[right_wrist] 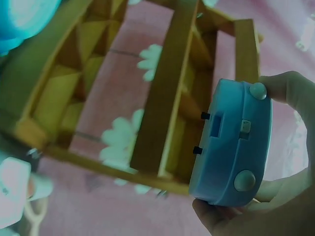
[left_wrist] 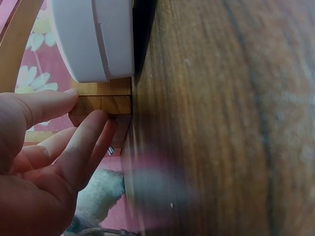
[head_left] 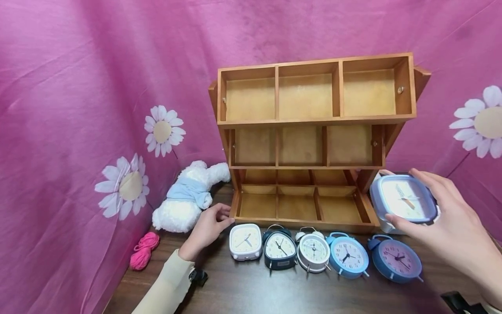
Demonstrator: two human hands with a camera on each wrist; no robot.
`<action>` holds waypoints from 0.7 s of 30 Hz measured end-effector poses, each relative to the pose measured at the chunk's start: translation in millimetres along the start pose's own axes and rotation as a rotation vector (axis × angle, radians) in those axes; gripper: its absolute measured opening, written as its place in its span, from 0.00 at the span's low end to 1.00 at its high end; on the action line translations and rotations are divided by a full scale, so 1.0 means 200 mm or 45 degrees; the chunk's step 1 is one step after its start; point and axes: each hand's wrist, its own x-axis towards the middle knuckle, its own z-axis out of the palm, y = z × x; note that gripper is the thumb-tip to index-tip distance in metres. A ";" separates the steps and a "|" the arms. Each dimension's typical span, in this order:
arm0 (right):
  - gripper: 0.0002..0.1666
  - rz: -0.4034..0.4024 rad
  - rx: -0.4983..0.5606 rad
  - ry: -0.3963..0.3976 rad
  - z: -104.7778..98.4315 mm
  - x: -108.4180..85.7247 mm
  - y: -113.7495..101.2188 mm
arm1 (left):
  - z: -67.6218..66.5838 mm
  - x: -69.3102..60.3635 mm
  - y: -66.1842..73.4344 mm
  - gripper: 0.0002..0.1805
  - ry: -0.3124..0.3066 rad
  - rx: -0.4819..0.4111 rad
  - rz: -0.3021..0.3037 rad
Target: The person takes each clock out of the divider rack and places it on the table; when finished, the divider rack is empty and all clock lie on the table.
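My right hand (head_left: pixel 459 218) holds a square blue alarm clock (head_left: pixel 405 198) by its edges, thumb on one side and fingers on the other. It is off the table, at the right end of a tiered wooden storage box (head_left: pixel 288 224). The right wrist view shows the side of this blue clock (right_wrist: pixel 231 142), with its knobs and switch. My left hand (head_left: pixel 209 224) is at the box's front left corner, and in the left wrist view the thumb and fingers pinch that wooden corner (left_wrist: pixel 106 104). Just beside it stands a small white square clock (head_left: pixel 245 242).
Along the box's front stand a dark triangular clock (head_left: pixel 279 250), a white twin-bell clock (head_left: pixel 313 253), a light blue clock (head_left: pixel 348 257) and a blue clock with a purplish face (head_left: pixel 396 260). To the left lie a white plush toy (head_left: pixel 182 198) and pink yarn (head_left: pixel 144 250).
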 end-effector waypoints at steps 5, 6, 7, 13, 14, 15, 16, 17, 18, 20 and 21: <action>0.66 0.082 -0.015 0.015 0.01 -0.08 0.10 | 0.00 0.00 0.00 0.15 0.005 -0.009 0.002; 0.66 0.115 -0.024 0.003 0.01 -0.10 0.11 | 0.00 0.00 0.00 0.15 0.004 -0.011 0.002; 0.67 0.136 -0.030 -0.005 0.01 -0.11 0.13 | 0.00 0.00 0.00 0.15 0.004 -0.012 0.002; 0.65 0.178 -0.025 0.079 0.03 -0.20 0.27 | 0.00 0.00 0.01 0.15 0.001 -0.010 -0.004; 0.64 0.170 -0.008 0.113 0.04 -0.22 0.30 | 0.00 0.00 0.01 0.15 0.001 -0.012 -0.004; 0.63 0.157 0.009 0.145 0.05 -0.23 0.33 | 0.00 0.00 0.01 0.15 0.002 -0.013 -0.003; 0.63 0.148 0.026 0.165 0.06 -0.24 0.36 | 0.00 0.00 0.01 0.15 0.002 -0.013 -0.002; 0.62 0.136 0.042 0.185 0.07 -0.26 0.39 | -0.01 0.00 0.01 0.15 0.003 -0.014 -0.002; 0.61 0.130 0.057 0.201 0.07 -0.27 0.42 | -0.01 0.00 0.01 0.15 0.004 -0.011 0.000; 0.60 0.126 0.068 0.231 0.09 -0.30 0.48 | 0.00 -0.01 0.01 0.15 0.005 -0.007 0.000; 0.60 0.129 0.060 0.237 0.09 -0.31 0.51 | 0.00 -0.01 0.01 0.15 0.007 -0.003 0.001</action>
